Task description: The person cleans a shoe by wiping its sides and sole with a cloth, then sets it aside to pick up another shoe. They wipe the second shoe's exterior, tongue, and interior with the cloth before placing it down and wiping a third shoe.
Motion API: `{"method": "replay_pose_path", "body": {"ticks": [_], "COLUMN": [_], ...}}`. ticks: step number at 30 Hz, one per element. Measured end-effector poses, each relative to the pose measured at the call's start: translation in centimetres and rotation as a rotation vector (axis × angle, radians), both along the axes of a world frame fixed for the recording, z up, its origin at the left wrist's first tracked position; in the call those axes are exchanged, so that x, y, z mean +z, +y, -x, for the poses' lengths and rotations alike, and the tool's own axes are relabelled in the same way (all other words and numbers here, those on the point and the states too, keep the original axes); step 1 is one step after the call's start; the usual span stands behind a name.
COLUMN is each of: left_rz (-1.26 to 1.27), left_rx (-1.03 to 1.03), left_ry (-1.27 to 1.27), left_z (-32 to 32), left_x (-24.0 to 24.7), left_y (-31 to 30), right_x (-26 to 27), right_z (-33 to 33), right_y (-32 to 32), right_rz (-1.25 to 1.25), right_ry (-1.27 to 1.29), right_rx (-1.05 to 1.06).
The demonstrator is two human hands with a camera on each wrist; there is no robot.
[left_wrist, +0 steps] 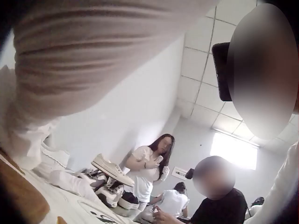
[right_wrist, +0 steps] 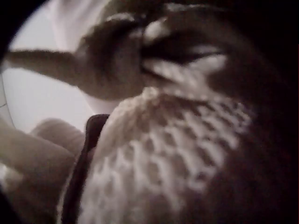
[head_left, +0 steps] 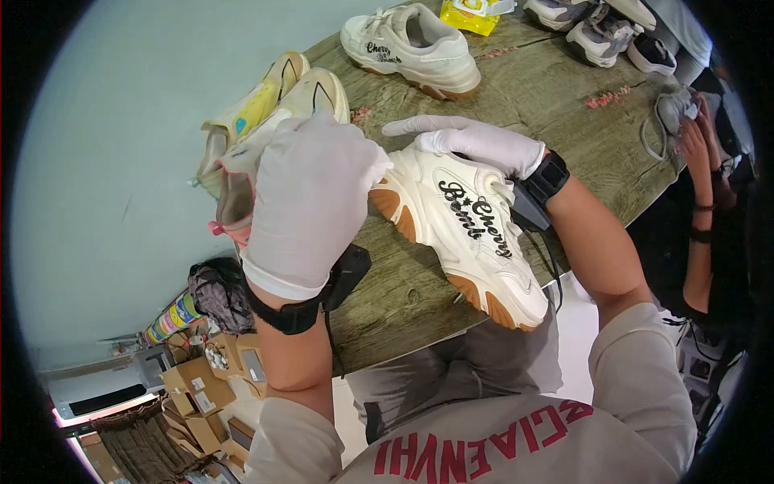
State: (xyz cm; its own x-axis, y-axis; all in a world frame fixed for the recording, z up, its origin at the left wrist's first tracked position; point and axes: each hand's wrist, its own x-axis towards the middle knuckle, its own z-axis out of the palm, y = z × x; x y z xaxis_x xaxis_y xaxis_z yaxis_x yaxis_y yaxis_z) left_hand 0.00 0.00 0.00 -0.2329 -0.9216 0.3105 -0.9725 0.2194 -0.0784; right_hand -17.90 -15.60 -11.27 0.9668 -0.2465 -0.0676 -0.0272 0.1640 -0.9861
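A straight-fingered right hand (head_left: 488,145) steadies a white shoe (head_left: 480,230); the left hand (head_left: 310,198) hides its grip. Work seems underway, remainder unclear.

Bright window glare, dim blurred close-up, dark edges

Beyond the gloved left hand (left_wrist: 84,60), a person in a white top (left_wrist: 144,172) stands near piled shoes (left_wrist: 111,184); a window (left_wrist: 233,150) glows.
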Motion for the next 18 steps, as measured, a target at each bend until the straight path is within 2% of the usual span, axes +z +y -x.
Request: {"method": "replay_pose_path", "body": {"ticks": [6, 9, 11, 15, 18], "left_rz": [0.131, 0.101, 0.109, 0.016, -0.019], "left_rx": [0.037, 0.100, -0.052, 0.010, 0.010], "left_ry": [-0.003, 0.042, 0.008, 0.010, 0.029], "left_z": [-1.4, -1.8, -1.3, -0.5, -0.1], "left_x": [-2.2, -2.1, -1.8, -1.7, -0.9], "left_y": [-1.2, -1.6, -1.4, -1.0, -0.6], "right_x": [0.1, 0.4, 0.2, 0.9, 1.1], "right_z": [0.2, 0.0, 0.0, 0.3, 0.5], "right_y": [0.0, 0.2, 0.0, 0.2, 0.5], "right_rz": [0.020, -0.030, -0.035, -0.029, -0.171], "right_ry": [-0.031, -0.030, -0.028, -0.010, 0.032], "right_rx": [0.022, 0.020, 0.019, 0.030, 0.039]}}
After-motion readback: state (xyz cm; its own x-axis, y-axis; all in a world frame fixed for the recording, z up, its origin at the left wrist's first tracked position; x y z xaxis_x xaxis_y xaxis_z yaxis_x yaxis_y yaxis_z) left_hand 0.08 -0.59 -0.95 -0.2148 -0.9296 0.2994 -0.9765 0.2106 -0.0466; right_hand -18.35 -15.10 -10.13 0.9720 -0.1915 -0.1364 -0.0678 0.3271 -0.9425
